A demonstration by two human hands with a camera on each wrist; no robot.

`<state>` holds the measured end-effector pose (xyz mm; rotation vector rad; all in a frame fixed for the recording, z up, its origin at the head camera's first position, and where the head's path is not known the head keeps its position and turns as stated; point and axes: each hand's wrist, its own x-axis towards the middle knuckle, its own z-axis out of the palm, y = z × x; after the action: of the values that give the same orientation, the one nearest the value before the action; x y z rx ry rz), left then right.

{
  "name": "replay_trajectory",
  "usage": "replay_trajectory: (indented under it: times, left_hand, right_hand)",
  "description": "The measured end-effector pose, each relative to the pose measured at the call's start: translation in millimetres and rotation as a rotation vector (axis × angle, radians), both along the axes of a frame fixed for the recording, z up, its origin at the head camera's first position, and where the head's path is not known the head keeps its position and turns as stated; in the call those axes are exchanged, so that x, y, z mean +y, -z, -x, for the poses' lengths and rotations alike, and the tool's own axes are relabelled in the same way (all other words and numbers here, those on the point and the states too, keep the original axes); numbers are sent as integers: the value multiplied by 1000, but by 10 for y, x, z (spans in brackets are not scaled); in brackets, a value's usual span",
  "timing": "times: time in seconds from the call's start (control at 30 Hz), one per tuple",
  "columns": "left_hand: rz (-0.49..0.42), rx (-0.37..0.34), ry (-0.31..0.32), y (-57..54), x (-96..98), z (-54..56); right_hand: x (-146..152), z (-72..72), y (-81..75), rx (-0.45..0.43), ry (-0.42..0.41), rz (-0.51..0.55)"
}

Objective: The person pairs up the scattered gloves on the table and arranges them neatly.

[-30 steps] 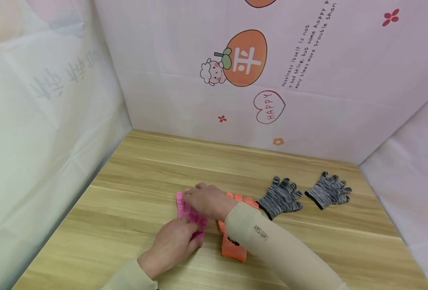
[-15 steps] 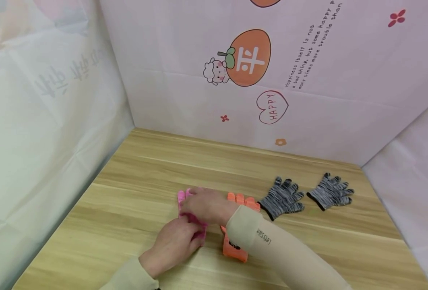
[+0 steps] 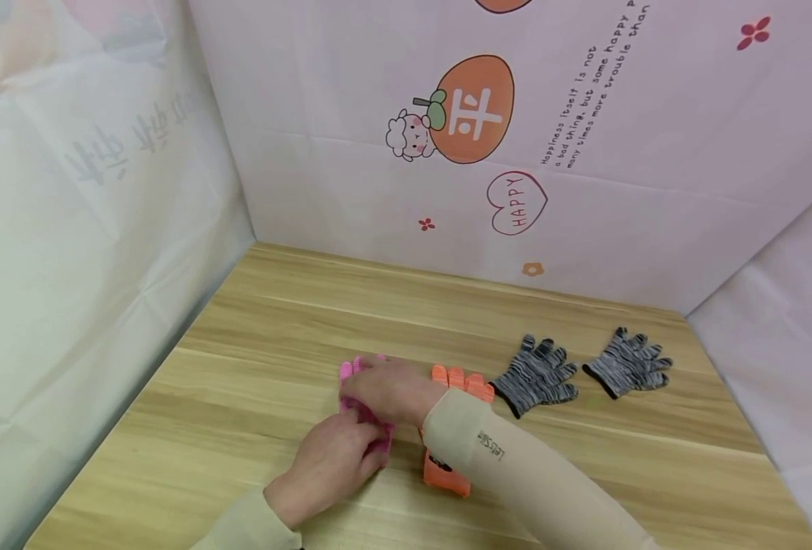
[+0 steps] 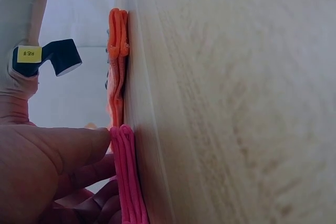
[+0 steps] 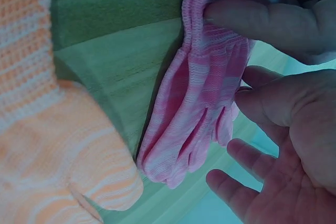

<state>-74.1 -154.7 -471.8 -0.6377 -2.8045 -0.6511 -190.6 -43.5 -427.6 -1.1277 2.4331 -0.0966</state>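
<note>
A pair of pink knit gloves (image 5: 210,72), stacked flat on each other, lies on the wooden table. My left hand (image 3: 331,457) rests on their cuff end, and its thumb and fingertips touch the top layer in the left wrist view. Across the finger end reaches my right hand (image 3: 388,386), which hides much of the pink fabric in the head view. Its fingers look loosely spread in the right wrist view, with tips right at the glove's side. Just right of the pink pair are stacked orange gloves (image 3: 445,475), partly covered by my right forearm.
Two grey-and-black striped gloves, a nearer glove (image 3: 535,378) and a farther glove (image 3: 627,364), lie spread out toward the right. A printed white backdrop (image 3: 351,198) stands along the table's (image 3: 192,412) back edge, with pale sheets on both sides.
My right hand has shifted slightly over the pink gloves' fingers, uncovering more of the pink fingertips. My left hand stays at the cuff. The head view has turned slightly.
</note>
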Motion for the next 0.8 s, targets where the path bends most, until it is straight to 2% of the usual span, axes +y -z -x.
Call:
replay_trajectory:
  times: [0.1, 0.17, 0.23, 0.3, 0.43, 0.63, 0.8]
  left_hand:
    - [11, 7, -5, 5, 3, -6]
    - [16, 13, -9, 11, 5, -9]
    - [19, 18, -12, 20, 6, -10]
    - [22, 21, -15, 26, 6, -11]
    - [24, 19, -20, 30, 5, -8]
    - [8, 16, -11, 27, 8, -1]
    - [7, 7, -15, 27, 2, -8]
  right_hand:
    - [-7, 18, 19, 9, -6, -6]
    - [-10, 38, 30, 54, -67, -19]
    - [-12, 59, 32, 60, -79, -16]
    - [-11, 78, 24, 109, -121, -37]
    - [-4, 91, 6, 164, -149, -86]
    - [-3, 89, 36, 48, -63, -40]
    - [55, 128, -58, 126, -101, -44]
